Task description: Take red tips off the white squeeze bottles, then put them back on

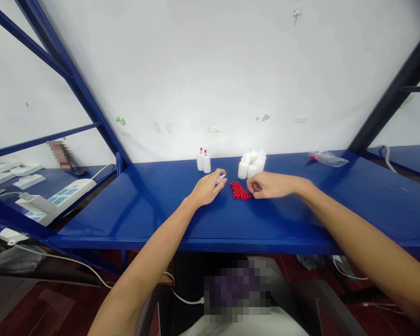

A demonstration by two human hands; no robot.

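On the blue surface (154, 200), red caps (240, 191) lie in a tight patch, the clock's centre. At nine o'clock the left hand (205, 189) grips a bottle (220, 178), its white tip poking out between the fingers. At three the right hand (268, 185) dips to the patch's edge, fingers curled (whether round a cap, I can't tell). White bottles (243, 169) cluster at one; two red-tipped ones (206, 165) stand at ten.
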